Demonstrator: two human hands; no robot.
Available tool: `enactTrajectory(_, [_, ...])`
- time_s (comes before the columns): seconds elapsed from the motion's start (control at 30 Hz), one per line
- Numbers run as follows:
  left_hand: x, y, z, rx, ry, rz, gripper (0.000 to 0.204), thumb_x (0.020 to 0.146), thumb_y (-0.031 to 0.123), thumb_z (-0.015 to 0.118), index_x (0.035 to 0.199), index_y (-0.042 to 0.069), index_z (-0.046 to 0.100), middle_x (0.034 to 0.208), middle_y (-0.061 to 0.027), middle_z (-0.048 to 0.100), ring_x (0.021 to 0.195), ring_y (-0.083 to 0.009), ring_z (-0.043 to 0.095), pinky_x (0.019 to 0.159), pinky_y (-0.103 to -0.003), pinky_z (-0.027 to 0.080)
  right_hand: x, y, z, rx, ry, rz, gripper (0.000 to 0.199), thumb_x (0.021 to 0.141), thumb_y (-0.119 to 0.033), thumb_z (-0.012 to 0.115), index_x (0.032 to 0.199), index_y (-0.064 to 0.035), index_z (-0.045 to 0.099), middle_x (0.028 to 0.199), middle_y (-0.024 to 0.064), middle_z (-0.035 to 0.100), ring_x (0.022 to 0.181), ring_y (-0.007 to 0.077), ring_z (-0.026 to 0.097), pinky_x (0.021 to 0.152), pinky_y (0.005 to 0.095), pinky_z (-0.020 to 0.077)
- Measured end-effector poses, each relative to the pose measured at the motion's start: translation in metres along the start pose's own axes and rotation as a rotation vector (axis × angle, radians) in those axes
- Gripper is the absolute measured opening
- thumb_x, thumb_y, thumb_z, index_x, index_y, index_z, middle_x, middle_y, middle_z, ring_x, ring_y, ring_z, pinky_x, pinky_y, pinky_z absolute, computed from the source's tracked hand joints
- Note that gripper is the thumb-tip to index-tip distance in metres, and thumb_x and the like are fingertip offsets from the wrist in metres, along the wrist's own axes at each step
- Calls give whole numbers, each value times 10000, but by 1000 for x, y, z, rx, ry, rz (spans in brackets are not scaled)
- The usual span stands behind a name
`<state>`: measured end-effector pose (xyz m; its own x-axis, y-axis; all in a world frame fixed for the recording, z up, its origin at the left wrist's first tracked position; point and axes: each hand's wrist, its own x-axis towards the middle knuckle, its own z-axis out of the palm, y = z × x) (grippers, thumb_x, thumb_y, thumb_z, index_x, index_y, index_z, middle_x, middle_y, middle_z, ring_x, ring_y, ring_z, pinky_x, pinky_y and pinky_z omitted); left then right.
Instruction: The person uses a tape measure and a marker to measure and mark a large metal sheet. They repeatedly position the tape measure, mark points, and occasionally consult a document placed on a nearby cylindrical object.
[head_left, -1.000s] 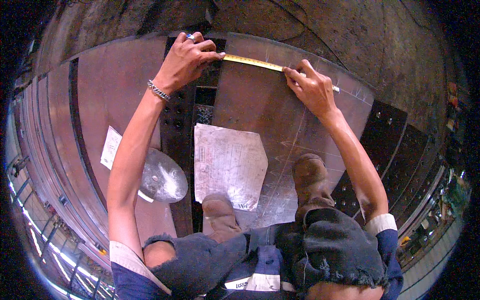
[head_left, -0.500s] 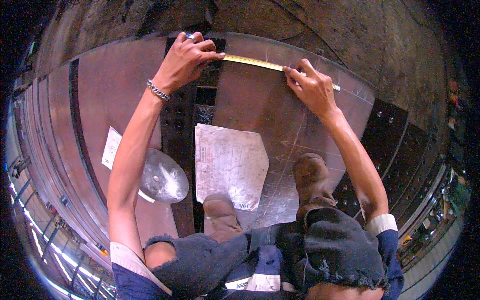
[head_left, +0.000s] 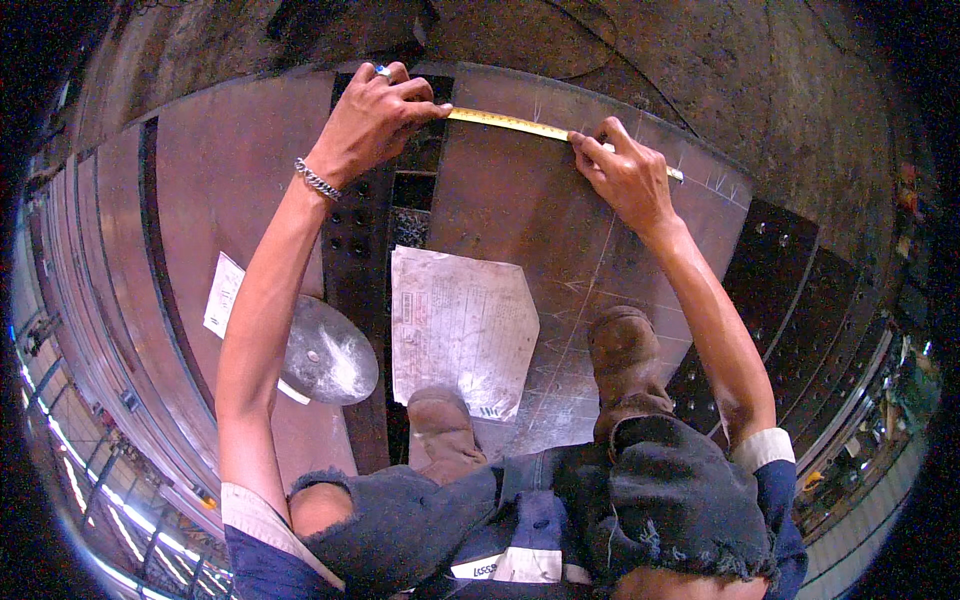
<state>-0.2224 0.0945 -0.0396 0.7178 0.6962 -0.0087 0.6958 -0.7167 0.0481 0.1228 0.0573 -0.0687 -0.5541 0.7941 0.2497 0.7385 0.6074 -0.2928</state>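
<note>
A yellow tape measure blade [head_left: 510, 122] stretches between my hands near the far edge of a rusty brown steel plate [head_left: 520, 210]. My left hand [head_left: 378, 120] is closed, with thumb and forefinger pinching the blade's left end. Fingertips of my right hand [head_left: 625, 172] pinch it at the right end. A short pale, metallic-looking piece [head_left: 675, 175] sticks out past that hand's outer side; its kind is not clear. Chalk lines [head_left: 600, 262] run across the plate. A creased paper sheet [head_left: 462, 325] with faint print lies on the steel between my arms.
A grey oval metal disc [head_left: 330, 350] rests beside my left forearm, over another paper [head_left: 222, 292]. My boots [head_left: 625, 350] stand on the steel. Dark beams with holes [head_left: 750, 265] lie at the right, and long steel pieces [head_left: 100, 260] at the left. Dirt ground [head_left: 600, 45] borders the far edge.
Almost nothing differs. Both hands keep their pinch on the tape measure blade, and the view has shifted very slightly.
</note>
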Motion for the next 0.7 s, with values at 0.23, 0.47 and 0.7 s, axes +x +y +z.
enactTrajectory(0.23, [0,3,1,-45,33,-26,404,778,133,665,1145,300,689,1087,34,643,1005,-205,569,881,-409,417,1,1,-2,44,14,10,142,832,-170,684,972,-154,667,892,65,560,630,244,642,550,361,543])
enactTrajectory(0.47, [0,2,0,-30,13,-21,429,767,102,656,1146,302,690,1088,27,644,1002,-223,573,884,-413,417,1,-2,-3,36,2,34,154,815,-171,698,966,-158,671,903,69,564,629,248,641,552,362,545])
enactTrajectory(0.7, [2,2,-2,-29,23,-5,419,771,101,645,1141,291,697,1065,26,646,988,-210,572,875,-404,415,1,-2,-5,47,-1,42,148,818,-179,696,963,-156,677,885,72,556,634,249,640,543,365,537])
